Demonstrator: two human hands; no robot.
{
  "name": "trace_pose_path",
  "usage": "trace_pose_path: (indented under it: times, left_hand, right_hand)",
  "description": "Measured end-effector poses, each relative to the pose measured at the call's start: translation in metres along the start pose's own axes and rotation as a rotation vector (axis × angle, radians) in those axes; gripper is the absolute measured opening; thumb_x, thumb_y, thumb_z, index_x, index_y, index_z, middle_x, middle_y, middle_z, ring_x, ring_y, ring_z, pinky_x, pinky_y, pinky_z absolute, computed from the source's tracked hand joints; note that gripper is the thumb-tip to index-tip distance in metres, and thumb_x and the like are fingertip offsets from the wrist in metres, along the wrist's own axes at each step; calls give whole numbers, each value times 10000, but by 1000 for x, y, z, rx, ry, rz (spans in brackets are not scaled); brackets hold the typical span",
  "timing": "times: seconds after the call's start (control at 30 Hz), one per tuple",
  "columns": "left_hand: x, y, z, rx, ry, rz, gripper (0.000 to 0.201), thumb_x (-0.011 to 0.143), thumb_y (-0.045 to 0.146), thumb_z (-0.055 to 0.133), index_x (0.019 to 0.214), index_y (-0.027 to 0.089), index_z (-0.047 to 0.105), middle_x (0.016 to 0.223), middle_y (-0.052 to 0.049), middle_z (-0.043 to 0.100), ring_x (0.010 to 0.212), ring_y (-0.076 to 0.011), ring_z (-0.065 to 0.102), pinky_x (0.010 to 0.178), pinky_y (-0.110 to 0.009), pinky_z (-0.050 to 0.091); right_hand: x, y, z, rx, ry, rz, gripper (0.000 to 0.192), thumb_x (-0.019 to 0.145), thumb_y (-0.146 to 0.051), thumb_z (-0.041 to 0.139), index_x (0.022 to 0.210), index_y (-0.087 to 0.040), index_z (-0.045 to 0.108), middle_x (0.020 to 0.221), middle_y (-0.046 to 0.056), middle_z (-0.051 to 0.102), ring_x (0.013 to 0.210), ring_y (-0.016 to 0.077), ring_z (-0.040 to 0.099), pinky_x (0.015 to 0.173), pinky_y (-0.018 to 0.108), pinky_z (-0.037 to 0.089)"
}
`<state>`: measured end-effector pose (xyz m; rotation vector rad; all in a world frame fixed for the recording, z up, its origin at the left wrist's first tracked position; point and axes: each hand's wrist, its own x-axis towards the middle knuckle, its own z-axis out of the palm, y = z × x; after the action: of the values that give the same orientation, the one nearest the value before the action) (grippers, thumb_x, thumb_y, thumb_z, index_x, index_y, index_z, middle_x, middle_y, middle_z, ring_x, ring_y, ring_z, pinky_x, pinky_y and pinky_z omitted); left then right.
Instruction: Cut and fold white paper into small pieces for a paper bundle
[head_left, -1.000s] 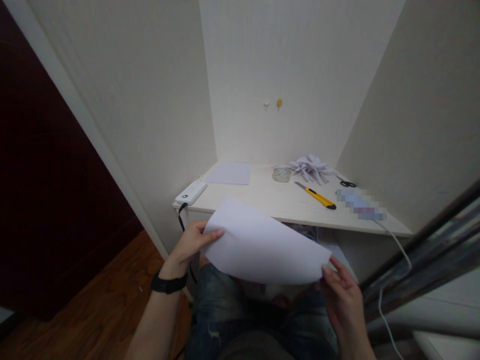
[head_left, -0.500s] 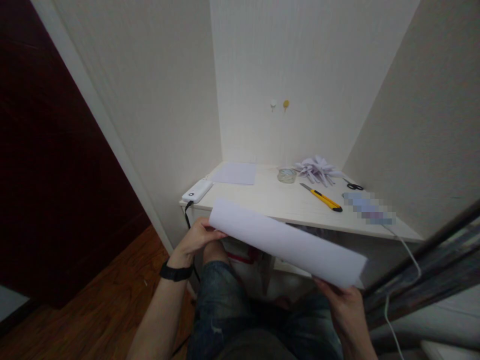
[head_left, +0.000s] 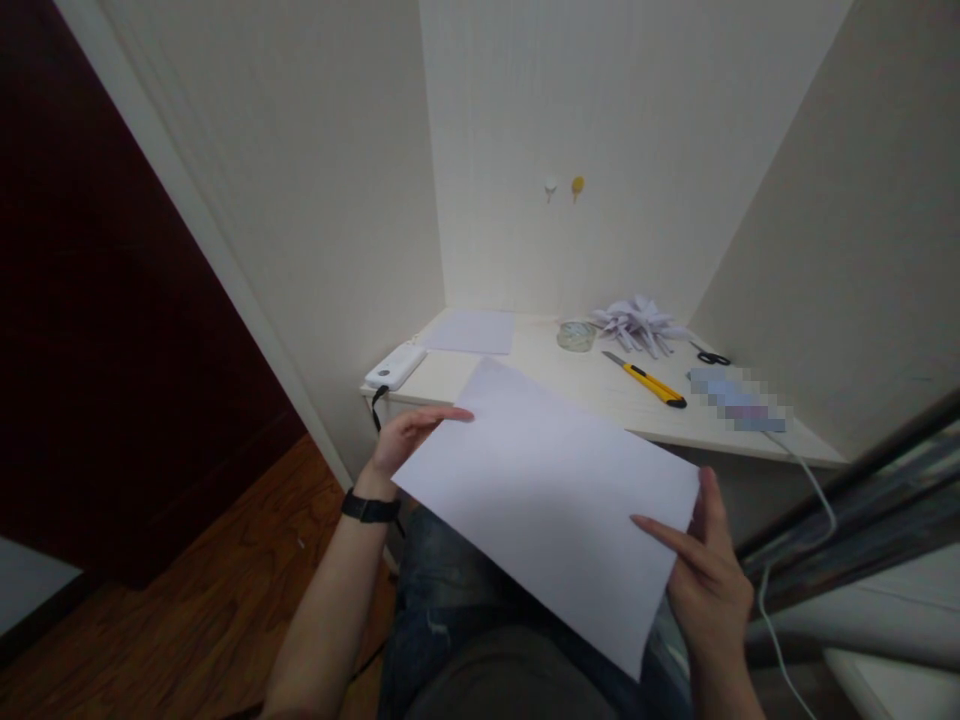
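A white sheet of paper point(head_left: 547, 490) spans the space above my lap, its far corner overlapping the desk edge. My left hand point(head_left: 412, 435) grips its left side, thumb on top and the other fingers underneath, partly hidden. At the right edge, my right hand point(head_left: 705, 560) holds the sheet, with one finger lying on the upper face and another at the far right corner. The paper looks nearly flat and blank.
On the white desk point(head_left: 555, 385) lie a white power bank point(head_left: 396, 367), more paper point(head_left: 471, 331), a clear round container point(head_left: 576, 336), a heap of paper strips point(head_left: 637, 325), a yellow utility knife point(head_left: 649, 382), scissors point(head_left: 711, 356) and a blurred-out item point(head_left: 739, 400) by a white cable point(head_left: 814, 485).
The paper, curled over in a long fold before, now lies opened out and tilted toward me. My right hand has moved up along its right side, and my left hand slightly up and right.
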<state>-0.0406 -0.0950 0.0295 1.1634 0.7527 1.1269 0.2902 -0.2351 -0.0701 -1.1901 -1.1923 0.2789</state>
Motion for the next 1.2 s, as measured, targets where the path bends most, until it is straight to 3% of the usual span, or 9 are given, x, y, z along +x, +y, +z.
trace_pose_path:
  times: [0.1,0.27,0.33,0.5,0.6,0.77,0.9,0.97,1.2]
  left_hand:
    - [7,2,2,52,-61,-58,354,720,371,741,951,107,789,902,-129,751,771,-239,667,711,-321,509]
    - [34,19,6,507,-110,160,395,658,307,829,1022,163,776,971,-97,755,848,-207,658,716,-262,496]
    - [52,34,10,627,-228,206,368,694,329,802,1022,165,775,1033,-98,750,909,-209,659,752,-269,500]
    - [97,76,35,791,-550,288,271,747,301,764,989,181,785,968,-85,761,842,-174,666,750,-266,487]
    - [116,93,49,828,-724,244,267,710,269,797,957,168,792,921,-83,762,819,-184,672,745,-269,485]
    - [137,105,44,601,-563,140,709,697,320,824,1357,227,582,1119,-107,726,851,-202,683,749,-286,508]
    - [154,88,25,165,-257,138,712,799,612,655,1333,156,534,1056,-155,716,810,-210,687,725,-328,539]
    - [165,68,21,118,-257,47,682,767,696,628,1154,135,617,905,-111,716,698,-182,667,679,-322,544]
    - [206,7,35,303,-145,90,559,631,406,855,1061,98,672,1116,-181,704,878,-252,676,757,-355,546]
  right_hand:
    - [10,-6,-3,-64,26,-137,193,845,-279,620,821,-261,810,1610,-81,254,1466,337,283,1207,491,268]
    - [62,-13,-11,-32,112,-165,359,830,-314,678,1183,-255,708,1498,69,484,1403,315,409,1165,537,310]
    - [98,-18,-4,27,-54,-119,555,831,-364,696,1363,-279,564,1475,84,510,1400,292,418,1171,543,282]
    - [173,-25,51,222,-832,61,880,724,-436,801,1484,-282,385,1444,141,536,1314,304,522,1075,519,414]
    - [188,-18,84,389,-955,231,822,681,-397,834,1414,-258,489,1169,100,723,1021,265,694,920,438,530]
    - [201,-3,95,332,-746,383,370,589,-410,870,791,-127,746,751,59,753,606,176,656,602,290,517]
    - [223,0,93,424,-489,443,383,531,-394,890,779,-148,734,719,41,742,546,159,617,534,283,494]
    - [237,4,99,452,-387,418,378,510,-390,893,754,-156,723,714,42,739,557,162,618,539,287,498]
    - [282,27,115,395,-143,340,317,537,-359,825,787,-198,714,743,24,730,675,191,663,631,324,535]
